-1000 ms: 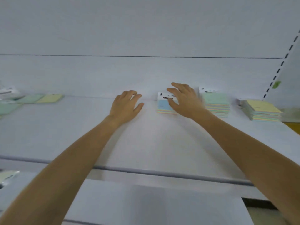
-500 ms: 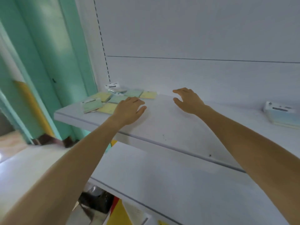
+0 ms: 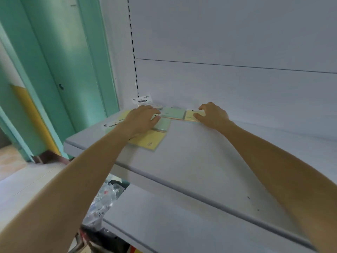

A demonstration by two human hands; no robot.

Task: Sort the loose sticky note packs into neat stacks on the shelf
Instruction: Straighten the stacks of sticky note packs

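Between the fingers on the shelf [image 3: 200, 152] lies a green pack [image 3: 173, 113]: the left hand [image 3: 141, 118] rests flat-fingered over loose packs [image 3: 149, 141], the right hand [image 3: 212, 114] claws round a yellow pack [image 3: 189, 115] (probably slippery), so slide edges flush before stacking.

green pack [image 3: 162, 124] — pt. under left hand [image 3: 141, 119] | yellow pack [image 3: 189, 116] — ditto, right hand [image 3: 213, 115]

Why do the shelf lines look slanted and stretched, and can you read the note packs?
Head view: wide-angle lens tilts and stretches the shelf; light soft, even, faint shadows under the left hand and the right hand gripping a yellow pack; the back label reads roughly, other print blurs.
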